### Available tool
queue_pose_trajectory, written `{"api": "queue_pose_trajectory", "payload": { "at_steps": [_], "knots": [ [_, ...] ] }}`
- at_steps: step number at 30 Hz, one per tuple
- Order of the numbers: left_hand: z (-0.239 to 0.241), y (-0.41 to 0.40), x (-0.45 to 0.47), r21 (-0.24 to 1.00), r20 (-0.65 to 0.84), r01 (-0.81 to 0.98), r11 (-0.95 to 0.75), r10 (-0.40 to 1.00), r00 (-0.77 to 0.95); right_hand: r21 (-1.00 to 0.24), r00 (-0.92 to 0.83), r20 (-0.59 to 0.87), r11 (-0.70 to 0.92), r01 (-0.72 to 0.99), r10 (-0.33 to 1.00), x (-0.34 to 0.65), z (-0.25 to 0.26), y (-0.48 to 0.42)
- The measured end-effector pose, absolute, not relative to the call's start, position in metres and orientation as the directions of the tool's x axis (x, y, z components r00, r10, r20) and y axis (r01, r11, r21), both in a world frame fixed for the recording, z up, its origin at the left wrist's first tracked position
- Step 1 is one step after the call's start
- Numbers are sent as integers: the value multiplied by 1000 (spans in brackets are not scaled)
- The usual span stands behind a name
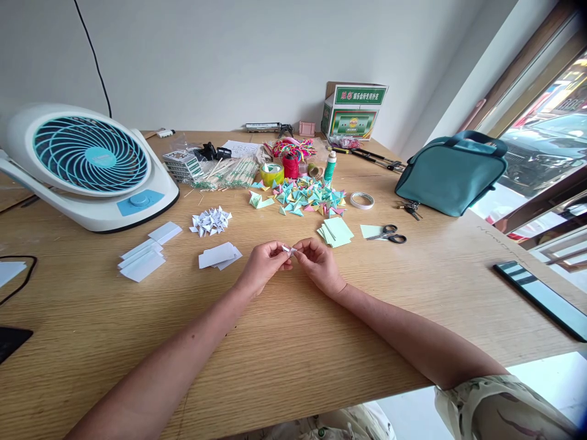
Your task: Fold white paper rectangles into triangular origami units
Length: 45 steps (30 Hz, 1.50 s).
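Note:
My left hand [263,264] and my right hand [318,261] meet over the middle of the wooden table [293,342], both pinched on a small folded white paper piece [288,250] held between the fingertips. Just left of my hands lies a small stack of white paper slips [219,255]. Beyond it sits a heap of folded white paper triangles [211,221]. Further back spreads a pile of coloured folded triangles [308,198]. Light green paper squares [335,231] lie right of my hands.
A white and teal fan [89,166] stands at the left. More white slips [143,256], scissors [389,234], a tape roll [362,200], keys, a teal bag [452,173], a cardboard box [353,110], a glue bottle [329,166] and bundles of sticks [227,173] surround the work area.

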<state>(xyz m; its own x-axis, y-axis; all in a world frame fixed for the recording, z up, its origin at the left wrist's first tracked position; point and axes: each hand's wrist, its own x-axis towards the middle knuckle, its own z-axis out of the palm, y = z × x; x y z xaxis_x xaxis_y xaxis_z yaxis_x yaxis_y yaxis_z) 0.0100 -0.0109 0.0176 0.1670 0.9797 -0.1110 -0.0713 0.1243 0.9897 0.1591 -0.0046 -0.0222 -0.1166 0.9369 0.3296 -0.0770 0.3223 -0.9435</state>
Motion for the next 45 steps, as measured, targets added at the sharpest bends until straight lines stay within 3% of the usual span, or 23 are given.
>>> {"api": "queue_pose_trajectory", "payload": {
  "at_steps": [8,16,23,27,32,36,45],
  "knots": [
    [15,-7,6,953,-185,-199,227,960,209,-861,-142,468,486,150,872,164,-15,-9],
    [14,-2,2,882,-268,-314,351,923,277,-835,-177,504,529,152,846,165,-13,-9],
    [15,-1,-2,887,-229,-309,342,909,347,-811,-203,527,560,172,825,170,-9,-9],
    [12,-2,0,895,-221,-305,327,916,334,-857,-180,473,498,133,862,168,-12,-6],
    [12,-4,2,907,-208,-296,298,931,299,-955,-158,291,276,-113,944,164,-11,-4],
    [12,-5,2,905,-198,-319,281,943,268,-987,-200,152,139,-78,968,166,-6,-5],
    [11,-8,6,920,-198,-292,260,954,226,-991,-196,134,125,-55,971,165,-10,-3]
  ]
}}
